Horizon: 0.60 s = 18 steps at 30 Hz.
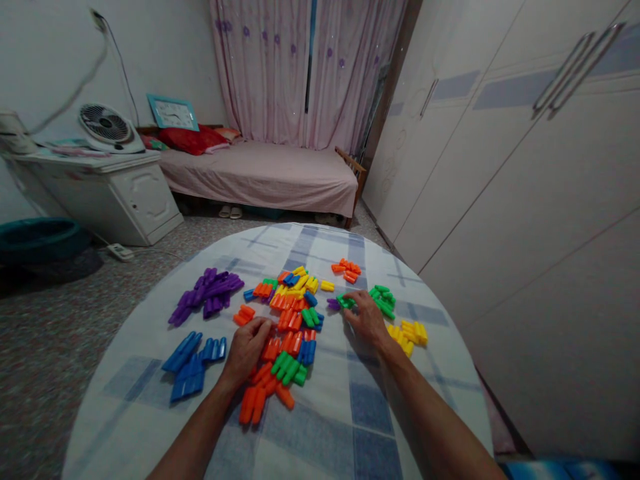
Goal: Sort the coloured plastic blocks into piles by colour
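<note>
My left hand (249, 350) rests at the left side of a mixed pile, its fingers drawn together; whatever lies between the fingertips is hidden. This pile holds orange plastic toy pieces (291, 320) with rounded ends, plus blue, yellow and green ones. My right hand (367, 319) is closed at the fingertips on a green toy piece (346, 301), right of the pile. Beside that piece lies a purple toy piece (333, 305). Just beyond my right hand is a group of green pieces (384, 301), with yellow pieces (409, 335) nearer to my right forearm.
Purple pieces (207, 292) and blue pieces (193, 367) lie in groups on the left of the round table (320, 443), which has a checked cloth. A small orange group (347, 269) sits toward the far edge. Behind stand a bed (265, 170) and wardrobe (500, 200).
</note>
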Each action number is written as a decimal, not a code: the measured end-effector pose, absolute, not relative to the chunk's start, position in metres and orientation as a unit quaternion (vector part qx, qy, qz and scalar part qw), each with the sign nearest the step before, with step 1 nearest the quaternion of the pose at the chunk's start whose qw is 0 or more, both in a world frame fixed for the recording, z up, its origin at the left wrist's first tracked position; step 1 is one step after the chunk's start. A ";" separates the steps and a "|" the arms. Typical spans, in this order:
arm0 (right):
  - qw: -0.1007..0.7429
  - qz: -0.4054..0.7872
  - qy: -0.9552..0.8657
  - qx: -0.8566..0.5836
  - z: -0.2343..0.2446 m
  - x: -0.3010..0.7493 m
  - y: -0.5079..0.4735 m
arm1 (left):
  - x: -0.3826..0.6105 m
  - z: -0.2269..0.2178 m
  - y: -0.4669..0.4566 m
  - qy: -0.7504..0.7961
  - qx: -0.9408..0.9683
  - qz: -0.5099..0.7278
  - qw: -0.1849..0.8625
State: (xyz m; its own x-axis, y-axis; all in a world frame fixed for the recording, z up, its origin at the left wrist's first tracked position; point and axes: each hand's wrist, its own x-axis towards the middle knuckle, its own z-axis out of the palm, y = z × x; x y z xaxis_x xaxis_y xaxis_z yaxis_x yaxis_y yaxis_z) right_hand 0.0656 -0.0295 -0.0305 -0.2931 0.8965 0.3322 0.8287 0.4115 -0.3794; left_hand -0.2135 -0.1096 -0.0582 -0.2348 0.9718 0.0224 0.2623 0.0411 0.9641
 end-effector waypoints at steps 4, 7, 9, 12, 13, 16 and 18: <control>0.306 0.069 -0.792 -0.524 -0.033 0.061 -0.037 | -0.216 -0.063 -0.109 0.611 0.505 0.484 0.371; 0.293 0.000 -0.756 -0.586 -0.029 0.073 -0.033 | -0.216 -0.064 -0.109 0.608 0.509 0.483 0.372; 0.264 -0.043 -0.722 -0.638 -0.026 0.089 -0.025 | -0.216 -0.063 -0.109 0.611 0.507 0.480 0.373; 0.222 -0.076 -0.681 -0.693 -0.025 0.115 -0.014 | -0.215 -0.061 -0.110 0.614 0.505 0.476 0.376; 0.211 -0.079 -0.676 -0.702 -0.026 0.121 -0.012 | -0.215 -0.061 -0.110 0.612 0.506 0.477 0.376; 0.185 -0.075 -0.676 -0.709 -0.027 0.129 -0.009 | -0.214 -0.060 -0.109 0.611 0.509 0.477 0.375; 0.180 -0.077 -0.682 -0.704 -0.027 0.127 -0.009 | -0.214 -0.060 -0.109 0.614 0.508 0.476 0.372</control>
State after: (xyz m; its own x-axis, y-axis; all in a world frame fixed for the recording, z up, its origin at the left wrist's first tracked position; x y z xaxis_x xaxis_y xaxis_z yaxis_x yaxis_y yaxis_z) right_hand 0.1272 -0.0093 -0.0268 0.0573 0.9331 0.3549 0.9889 -0.0044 -0.1482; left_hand -0.2135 -0.1091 -0.0595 -0.2065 0.9781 0.0261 0.2697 0.0313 0.9624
